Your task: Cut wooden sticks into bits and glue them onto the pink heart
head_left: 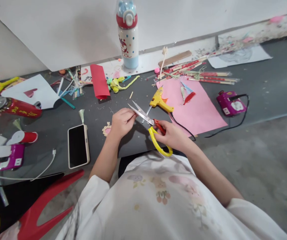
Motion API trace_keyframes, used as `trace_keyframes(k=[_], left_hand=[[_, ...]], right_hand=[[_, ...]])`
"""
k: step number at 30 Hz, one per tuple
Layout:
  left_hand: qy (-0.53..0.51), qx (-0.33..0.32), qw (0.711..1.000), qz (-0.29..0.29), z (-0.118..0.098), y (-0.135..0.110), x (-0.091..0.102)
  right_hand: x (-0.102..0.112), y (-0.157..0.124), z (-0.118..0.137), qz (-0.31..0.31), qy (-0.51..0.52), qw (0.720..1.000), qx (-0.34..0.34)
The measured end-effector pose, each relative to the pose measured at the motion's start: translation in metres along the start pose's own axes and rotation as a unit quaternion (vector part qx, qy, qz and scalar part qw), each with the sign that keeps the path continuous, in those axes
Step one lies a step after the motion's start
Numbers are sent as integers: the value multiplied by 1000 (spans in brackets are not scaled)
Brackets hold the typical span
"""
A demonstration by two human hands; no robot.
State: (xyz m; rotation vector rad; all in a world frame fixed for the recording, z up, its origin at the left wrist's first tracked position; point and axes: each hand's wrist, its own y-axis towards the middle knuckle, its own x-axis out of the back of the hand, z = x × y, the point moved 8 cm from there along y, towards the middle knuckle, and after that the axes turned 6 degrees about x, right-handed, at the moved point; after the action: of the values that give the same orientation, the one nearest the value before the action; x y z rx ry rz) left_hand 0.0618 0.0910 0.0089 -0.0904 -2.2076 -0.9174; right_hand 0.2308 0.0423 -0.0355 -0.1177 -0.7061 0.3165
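Note:
My right hand point(172, 135) is closed round the handles of a pair of scissors point(156, 140) with yellow and red grips. The metal blades are parted and point up and to the left, towards my left hand point(123, 121). Its fingers are pinched together beside the blades; whatever they hold is too small or hidden to name. Under that wrist lies a small beige-edged ornament with a pink middle point(106, 129), partly covered. Just beyond the scissors a yellow glue gun point(161, 101) rests on the desk, its nozzle end partly over pink paper point(203, 113).
A phone point(77, 146) lies left of my arm. Further left are a red can point(18, 107) and a thread spool point(25, 136). A water bottle point(129, 40) stands at the back by red-wrapped sticks point(213, 78). A purple box point(231, 104) with a black cord sits right.

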Motion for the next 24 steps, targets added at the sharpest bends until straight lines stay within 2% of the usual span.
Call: trace_keyframes(k=[5,14,19,24], left_hand=[[19,-31,999,5,-6,-2,-3],[20,-34,999,7,-6,-1,-3],[30,-30,999,15,-5,-1,-6],[45,-45,998,29,-11,0,-11]], right_hand=[[0,2,5,2,1,1000,20],[-2,2,6,8,-34,998,44],[-3,-3,1,19,-49,998,30],[-2,-8,-4,13,-19,1000,17]])
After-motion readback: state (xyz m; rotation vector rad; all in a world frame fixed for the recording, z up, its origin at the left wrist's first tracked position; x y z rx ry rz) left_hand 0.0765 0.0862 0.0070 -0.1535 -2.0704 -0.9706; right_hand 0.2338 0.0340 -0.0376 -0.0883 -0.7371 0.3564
